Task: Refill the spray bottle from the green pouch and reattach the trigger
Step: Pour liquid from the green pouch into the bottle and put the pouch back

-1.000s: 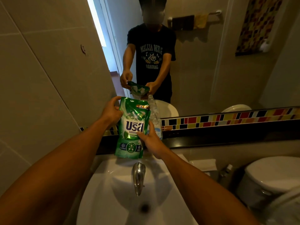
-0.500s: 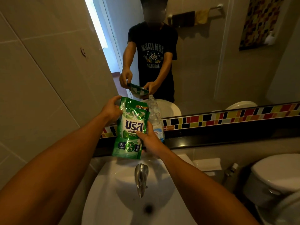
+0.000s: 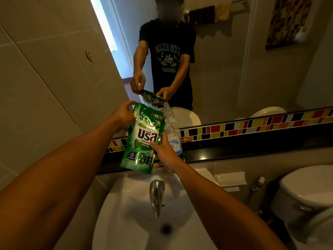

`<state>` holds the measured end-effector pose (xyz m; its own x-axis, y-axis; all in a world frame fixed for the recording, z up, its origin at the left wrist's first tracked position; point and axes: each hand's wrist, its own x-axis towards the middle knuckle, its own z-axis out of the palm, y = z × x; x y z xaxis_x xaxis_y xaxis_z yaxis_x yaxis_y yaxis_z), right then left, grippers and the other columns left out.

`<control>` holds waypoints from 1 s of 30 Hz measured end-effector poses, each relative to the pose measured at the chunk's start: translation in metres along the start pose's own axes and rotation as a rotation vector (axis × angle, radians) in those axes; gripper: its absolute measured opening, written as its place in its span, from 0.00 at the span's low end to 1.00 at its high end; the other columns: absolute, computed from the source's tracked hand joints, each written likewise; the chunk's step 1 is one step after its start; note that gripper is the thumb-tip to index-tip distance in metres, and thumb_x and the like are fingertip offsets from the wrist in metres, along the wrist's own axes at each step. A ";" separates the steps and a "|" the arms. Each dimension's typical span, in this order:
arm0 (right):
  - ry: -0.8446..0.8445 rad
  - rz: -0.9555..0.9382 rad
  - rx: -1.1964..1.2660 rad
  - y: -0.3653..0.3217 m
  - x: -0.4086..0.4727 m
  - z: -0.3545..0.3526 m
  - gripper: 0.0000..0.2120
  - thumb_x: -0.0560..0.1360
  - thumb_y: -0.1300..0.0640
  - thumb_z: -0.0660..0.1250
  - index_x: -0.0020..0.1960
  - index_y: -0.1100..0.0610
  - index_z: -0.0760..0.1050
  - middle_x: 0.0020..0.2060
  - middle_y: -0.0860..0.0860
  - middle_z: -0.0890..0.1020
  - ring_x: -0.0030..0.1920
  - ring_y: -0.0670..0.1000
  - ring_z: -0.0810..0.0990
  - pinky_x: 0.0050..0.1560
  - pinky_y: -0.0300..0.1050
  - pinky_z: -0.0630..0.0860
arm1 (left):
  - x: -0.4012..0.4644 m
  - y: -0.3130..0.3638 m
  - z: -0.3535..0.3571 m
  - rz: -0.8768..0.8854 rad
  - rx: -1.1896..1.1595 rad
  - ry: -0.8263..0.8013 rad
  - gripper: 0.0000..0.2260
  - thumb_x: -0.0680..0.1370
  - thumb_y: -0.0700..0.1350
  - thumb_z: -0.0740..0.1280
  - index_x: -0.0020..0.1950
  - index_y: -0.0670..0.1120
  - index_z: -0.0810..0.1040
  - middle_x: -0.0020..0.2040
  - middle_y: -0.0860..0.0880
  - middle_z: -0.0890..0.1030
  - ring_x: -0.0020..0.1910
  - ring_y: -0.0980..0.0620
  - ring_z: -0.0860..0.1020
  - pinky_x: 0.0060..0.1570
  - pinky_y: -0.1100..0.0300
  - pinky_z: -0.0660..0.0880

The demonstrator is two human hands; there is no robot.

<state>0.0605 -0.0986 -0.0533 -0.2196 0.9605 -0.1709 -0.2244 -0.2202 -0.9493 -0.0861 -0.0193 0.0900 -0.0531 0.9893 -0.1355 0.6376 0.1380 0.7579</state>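
**Tilting pouch toward bottle mouth**

Green pouch (image 3: 144, 139) is held over the sink (image 3: 126, 213), long axis leaning right, top corner just beside the clear bottle (image 3: 171, 129) on the ledge behind. Left hand (image 3: 124, 114) pinches the upper edge; right hand (image 3: 162, 150) grips the lower side, nearer the bottle. Both arms extended.

A dim tiled bathroom: the white basin (image 3: 126, 213) sits nearest me, its chrome tap (image 3: 157, 195) pointing toward the drain (image 3: 166, 228). Beyond it runs a black ledge (image 3: 252, 147) topped by a band of coloured mosaic tiles (image 3: 252, 123) under a wide mirror (image 3: 234, 69). Large beige wall tiles (image 3: 45, 78) fill my left. To my right stands a white toilet (image 3: 306, 192). In the mirror, daylight glows through a doorway (image 3: 108, 33), with towels on a rail (image 3: 207, 13).
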 end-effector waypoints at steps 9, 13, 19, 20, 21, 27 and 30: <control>-0.013 -0.007 0.029 -0.008 -0.001 0.002 0.27 0.84 0.54 0.62 0.76 0.38 0.55 0.69 0.54 0.77 0.63 0.64 0.80 0.53 0.73 0.81 | 0.003 0.009 -0.002 0.022 0.037 -0.001 0.33 0.77 0.29 0.64 0.77 0.54 0.62 0.57 0.38 0.78 0.50 0.39 0.82 0.41 0.43 0.82; -0.022 -0.009 0.059 -0.007 0.000 0.003 0.26 0.84 0.55 0.62 0.76 0.38 0.56 0.68 0.53 0.77 0.63 0.63 0.80 0.53 0.74 0.80 | 0.004 0.013 -0.002 0.026 0.045 -0.015 0.33 0.77 0.29 0.64 0.77 0.54 0.63 0.61 0.35 0.77 0.52 0.38 0.81 0.36 0.49 0.80; -0.019 -0.012 0.076 -0.007 0.002 0.005 0.26 0.84 0.55 0.63 0.76 0.38 0.57 0.69 0.54 0.76 0.62 0.63 0.80 0.52 0.74 0.80 | 0.004 0.016 -0.003 0.033 0.065 -0.016 0.33 0.77 0.29 0.64 0.77 0.54 0.63 0.58 0.37 0.78 0.47 0.41 0.82 0.32 0.51 0.80; -0.018 -0.014 0.081 -0.007 0.003 0.004 0.26 0.83 0.55 0.63 0.75 0.38 0.57 0.69 0.54 0.76 0.62 0.63 0.81 0.52 0.74 0.80 | 0.004 0.017 -0.003 0.032 0.064 -0.018 0.33 0.77 0.29 0.64 0.77 0.54 0.63 0.58 0.37 0.78 0.47 0.41 0.82 0.32 0.51 0.80; -0.016 -0.015 0.086 -0.007 0.003 0.004 0.26 0.83 0.55 0.63 0.75 0.38 0.57 0.69 0.54 0.76 0.62 0.63 0.81 0.53 0.75 0.80 | 0.004 0.018 -0.003 0.031 0.063 -0.020 0.33 0.77 0.29 0.64 0.77 0.54 0.63 0.58 0.37 0.78 0.47 0.41 0.82 0.32 0.51 0.80; -0.006 -0.023 0.099 -0.006 0.005 0.007 0.25 0.83 0.55 0.64 0.74 0.39 0.59 0.69 0.54 0.76 0.63 0.62 0.80 0.52 0.74 0.80 | 0.003 0.021 -0.003 0.034 0.078 -0.025 0.32 0.78 0.29 0.64 0.77 0.54 0.63 0.59 0.36 0.78 0.51 0.39 0.81 0.34 0.50 0.80; -0.006 -0.038 0.106 -0.007 0.005 0.009 0.24 0.82 0.55 0.64 0.73 0.38 0.60 0.69 0.54 0.75 0.64 0.62 0.79 0.52 0.75 0.80 | 0.002 0.022 -0.004 0.032 0.077 -0.022 0.32 0.78 0.29 0.64 0.77 0.54 0.63 0.60 0.36 0.77 0.53 0.38 0.80 0.37 0.49 0.80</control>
<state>0.0528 -0.0939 -0.0453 -0.2146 0.9676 -0.1329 -0.3315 -0.2002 -0.9220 -0.0749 -0.0140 0.1093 -0.0155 0.9919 -0.1264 0.6962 0.1014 0.7106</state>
